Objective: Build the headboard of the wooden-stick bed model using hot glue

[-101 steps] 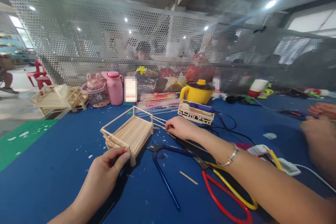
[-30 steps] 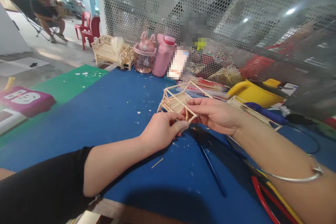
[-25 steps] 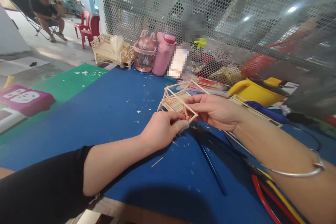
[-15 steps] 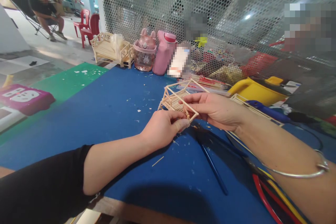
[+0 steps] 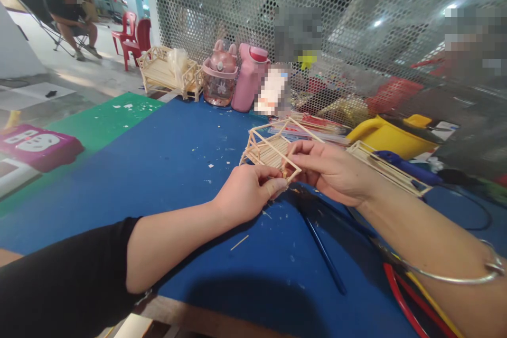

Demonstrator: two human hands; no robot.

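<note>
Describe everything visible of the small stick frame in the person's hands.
The stick frame looks like pale wood: a floor of thin sticks laid side by side, with posts carrying rails above. It is over the blue tabletop, but whether it rests there is unclear. The left hand pinches its near corner; the right hand is at the same end, hiding part.

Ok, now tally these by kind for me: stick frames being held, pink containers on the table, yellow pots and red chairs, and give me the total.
Held stick frame: 1
Pink containers: 2, the eared one and the jug
Yellow pot: 1
Red chairs: 2, the nearer one and the farther one
Total: 6
</note>
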